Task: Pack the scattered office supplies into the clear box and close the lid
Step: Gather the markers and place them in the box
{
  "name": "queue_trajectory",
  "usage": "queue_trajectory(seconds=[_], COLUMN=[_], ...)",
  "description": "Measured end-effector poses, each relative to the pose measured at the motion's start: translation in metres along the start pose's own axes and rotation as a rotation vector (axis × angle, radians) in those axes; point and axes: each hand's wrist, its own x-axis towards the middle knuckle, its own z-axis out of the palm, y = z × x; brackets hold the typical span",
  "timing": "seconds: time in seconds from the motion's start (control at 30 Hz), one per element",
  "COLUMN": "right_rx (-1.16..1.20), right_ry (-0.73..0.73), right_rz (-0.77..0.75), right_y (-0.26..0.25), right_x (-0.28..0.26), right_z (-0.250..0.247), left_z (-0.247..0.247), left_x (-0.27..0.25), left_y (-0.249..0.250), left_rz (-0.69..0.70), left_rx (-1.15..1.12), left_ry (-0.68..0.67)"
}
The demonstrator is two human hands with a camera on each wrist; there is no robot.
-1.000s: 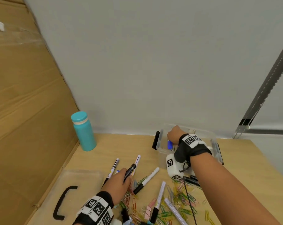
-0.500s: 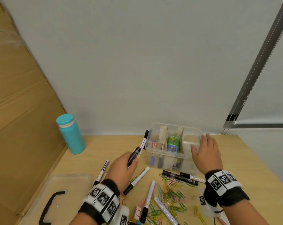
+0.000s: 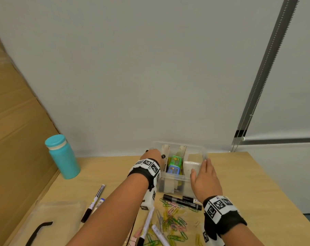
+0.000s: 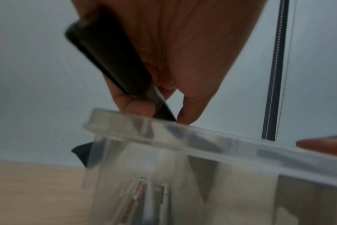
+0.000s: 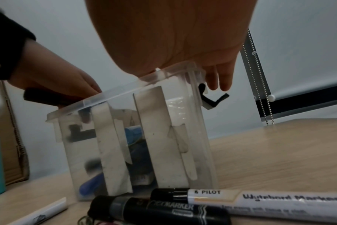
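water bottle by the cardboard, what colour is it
Teal water bottle, lighter teal cap; clearest in the head view.

wall (image 3: 133, 68) – plain grey | desk (image 3: 248, 183) – light wood | cardboard (image 3: 13, 130) – left

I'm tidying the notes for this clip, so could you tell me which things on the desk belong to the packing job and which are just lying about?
Part of the job:
- clear box
- black marker held in the left hand
- markers on the desk
- paper clips
- lid
- right hand steadying the box

Just lying about:
- teal bottle
- cardboard
- blind chain
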Motion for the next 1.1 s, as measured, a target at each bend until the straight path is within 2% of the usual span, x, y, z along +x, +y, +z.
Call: queue_trajectory(seconds=[0.17, 0.33, 0.4, 0.47, 0.53, 0.63, 0.73, 0.87, 0.93, 1.0, 1.07, 1.1], right_rx=[-0.016, -0.029, -0.024, -0.017, -0.008, 0.007, 0.029, 0.146, 0.345, 0.638, 0.814, 0.792], right_ry=[-0.007, 0.002, 0.014, 0.014, 0.007, -0.018, -0.060, -0.148, -0.184, -0.195, -0.129, -0.038], right_rz=[-0.017, -0.027, -0.024, -0.026, -0.024, -0.008, 0.008, -0.023, -0.067, -0.044, 0.038, 0.062], right_y=[0.002, 0.004, 0.004, 0.004, 0.004, 0.003, 0.003, 0.009, 0.017, 0.024, 0.032, 0.037], right_x=[0.001, 0.002, 0.002, 0.002, 0.001, 0.001, 0.003, 0.010, 0.010, 0.002, -0.011, -0.017], right_z=[0.002, 0.004, 0.005, 0.006, 0.005, 0.003, 0.003, -0.003, -0.010, -0.022, -0.029, -0.030], left_z=[-0.002, -0.002, 0.004, 0.019, 0.041, 0.071, 0.089, 0.093, 0.093, 0.094, 0.093, 0.091], left_x=[-0.002, -0.034, -0.055, -0.071, -0.082, -0.094, -0.100, -0.100, -0.099, -0.099, -0.099, -0.101], left_y=[-0.005, -0.041, -0.060, -0.080, -0.096, -0.106, -0.107, -0.107, -0.105, -0.102, -0.099, -0.098], left_rz=[0.002, 0.070, 0.067, 0.041, -0.003, -0.034, -0.035, -0.079, -0.079, -0.072, -0.074, -0.078], left_rx=[-0.099, -0.471, -0.537, -0.529, -0.464, -0.236, -0.034, 0.097, 0.140, 0.184, 0.196, 0.182], left_ry=[0.045, 0.304, 0.390, 0.419, 0.349, 0.091, -0.056, -0.122, -0.136, -0.139, -0.145, -0.139])
